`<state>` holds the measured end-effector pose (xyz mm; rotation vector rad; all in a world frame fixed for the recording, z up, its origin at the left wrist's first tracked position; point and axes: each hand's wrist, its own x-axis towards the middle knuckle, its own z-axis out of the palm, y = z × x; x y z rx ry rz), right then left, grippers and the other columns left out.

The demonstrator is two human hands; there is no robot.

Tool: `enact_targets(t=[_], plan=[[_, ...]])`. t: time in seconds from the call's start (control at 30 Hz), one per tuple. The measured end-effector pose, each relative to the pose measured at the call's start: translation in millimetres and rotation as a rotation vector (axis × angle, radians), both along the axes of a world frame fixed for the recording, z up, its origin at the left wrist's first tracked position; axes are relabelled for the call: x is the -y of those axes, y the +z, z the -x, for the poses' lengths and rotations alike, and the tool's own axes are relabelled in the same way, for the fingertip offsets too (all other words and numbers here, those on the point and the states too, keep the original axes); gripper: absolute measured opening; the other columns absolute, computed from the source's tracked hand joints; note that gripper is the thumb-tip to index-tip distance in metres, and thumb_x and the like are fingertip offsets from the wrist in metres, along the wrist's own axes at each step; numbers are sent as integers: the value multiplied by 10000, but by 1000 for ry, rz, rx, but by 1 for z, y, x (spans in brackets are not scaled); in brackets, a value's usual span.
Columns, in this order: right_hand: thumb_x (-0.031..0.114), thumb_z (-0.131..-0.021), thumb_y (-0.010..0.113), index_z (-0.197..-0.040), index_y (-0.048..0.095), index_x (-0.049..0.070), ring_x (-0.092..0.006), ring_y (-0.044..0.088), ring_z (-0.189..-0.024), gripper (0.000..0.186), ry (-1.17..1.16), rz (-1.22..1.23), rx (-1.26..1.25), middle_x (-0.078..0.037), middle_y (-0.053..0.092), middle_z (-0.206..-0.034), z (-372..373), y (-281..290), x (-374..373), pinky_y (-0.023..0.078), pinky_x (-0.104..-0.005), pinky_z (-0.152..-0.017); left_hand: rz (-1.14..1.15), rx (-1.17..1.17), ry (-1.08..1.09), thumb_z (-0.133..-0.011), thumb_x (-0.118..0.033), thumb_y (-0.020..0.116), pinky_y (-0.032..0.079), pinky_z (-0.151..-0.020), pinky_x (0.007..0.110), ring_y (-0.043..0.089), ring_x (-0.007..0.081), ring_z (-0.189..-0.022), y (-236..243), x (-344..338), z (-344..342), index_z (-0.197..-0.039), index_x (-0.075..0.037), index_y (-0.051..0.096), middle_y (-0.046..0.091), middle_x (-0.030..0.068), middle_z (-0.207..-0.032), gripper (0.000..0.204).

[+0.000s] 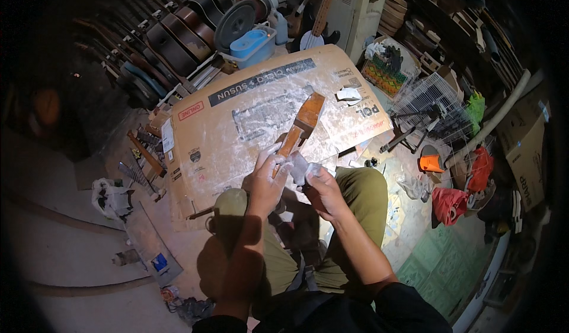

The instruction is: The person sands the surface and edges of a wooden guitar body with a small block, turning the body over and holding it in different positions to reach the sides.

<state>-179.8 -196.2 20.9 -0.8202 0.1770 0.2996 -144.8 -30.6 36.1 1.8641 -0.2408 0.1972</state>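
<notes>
My left hand [268,170] is closed round the narrow shaft of an orange-brown wooden instrument neck [308,115]. Its broader, headstock-like end points up and away over the cardboard. My right hand [323,186] pinches a small grey sheet [299,166] that looks like sandpaper, close beside the shaft; whether the two touch I cannot tell. White dust coats the fingers of both hands. Under the work lies a large flat cardboard sheet [219,137], streaked with the same pale dust. The lower end of the neck is hidden by my left hand.
A crumpled white scrap [349,94] rests on the cardboard. Guitars [178,33] stand in a row at the far left beside a blue tub [252,45]. To the right are a wire rack [435,104], an orange object [431,160] and a red bag [449,205]. Tools [145,153] lie left.
</notes>
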Motion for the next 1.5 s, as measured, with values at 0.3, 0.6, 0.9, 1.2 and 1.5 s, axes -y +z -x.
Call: enact_targets(t=[0.3, 0.6, 0.9, 1.2, 1.5], plan=[[97, -943, 656, -1213, 568, 29, -111, 575, -985, 291, -208, 398, 328, -39, 630, -1068, -8, 13, -28, 486, -300, -887, -22, 25, -71, -868, -70, 690, 501, -863, 372, 618, 317, -1037, 0, -4, -2, -1055, 3, 641, 584, 160, -1150, 207], [73, -904, 703, -1116, 604, -1, -124, 633, -820, 246, -258, 426, 188, -62, 670, -958, -14, 6, -10, 537, -287, -744, 37, 52, -24, -880, -57, 682, 506, -850, 363, 627, 317, -1022, -1, 4, 3, -1008, 17, 662, 587, 175, -1133, 150], [116, -912, 706, -1067, 648, -3, -99, 620, -781, 204, -186, 479, 184, -42, 682, -898, -15, 13, -7, 513, -258, -701, -32, 30, -27, -868, -60, 699, 500, -896, 371, 619, 345, -1053, 1, 9, 4, -994, 31, 661, 598, 188, -1162, 160], [168, -978, 629, -983, 615, 7, -75, 575, -718, 161, -367, 641, 276, -22, 643, -818, -31, 1, 16, 483, -242, -646, 141, 110, 221, -638, -209, 923, 489, -912, 384, 620, 300, -995, -21, 37, 28, -1205, 20, 483, 614, 192, -1082, 753], [36, -946, 621, -1103, 595, -21, -102, 624, -827, 169, -312, 560, 334, -53, 651, -915, -39, 6, 23, 538, -265, -735, -155, -78, 327, -685, -296, 904, 528, -778, 426, 675, 328, -872, -33, 24, 22, -1103, -25, 550, 679, 186, -956, 611]])
